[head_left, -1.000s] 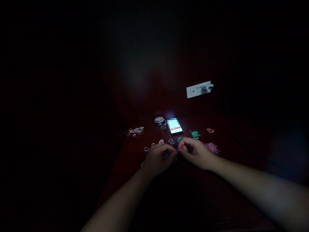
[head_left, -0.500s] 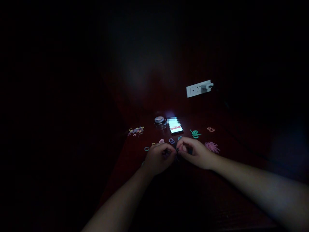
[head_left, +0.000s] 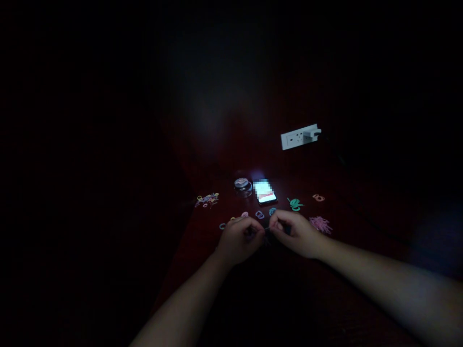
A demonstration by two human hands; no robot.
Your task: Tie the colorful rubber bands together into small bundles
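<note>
My left hand [head_left: 240, 242] is closed in a pinch, thumb against forefinger. Facing it, my right hand [head_left: 297, 234] pinches too, with a small gap between the fingertips. A thin rubber band [head_left: 267, 229] spans that gap, held at both ends; its colour is hard to make out in the dim light. Just beyond the fingers lie purple rubber bands [head_left: 259, 215] and blue ones [head_left: 272, 211]. Pink bands [head_left: 245, 214] and a teal band [head_left: 222, 226] rest near my left hand. By my right wrist is a heap of pink-purple bands [head_left: 320, 224].
A lit phone [head_left: 265, 192] lies behind the hands, beside a clear round jar [head_left: 242, 187]. Green bands [head_left: 295, 204], orange-pink bands [head_left: 319, 197] and a mixed pile [head_left: 207, 199] lie on the dark red table [head_left: 195, 241]. A wall socket [head_left: 299, 137] holds a plug.
My fingertips have drawn slightly apart, and the thin band now shows stretched between them. The whole view has shifted a little, with things appearing lower and further right.
</note>
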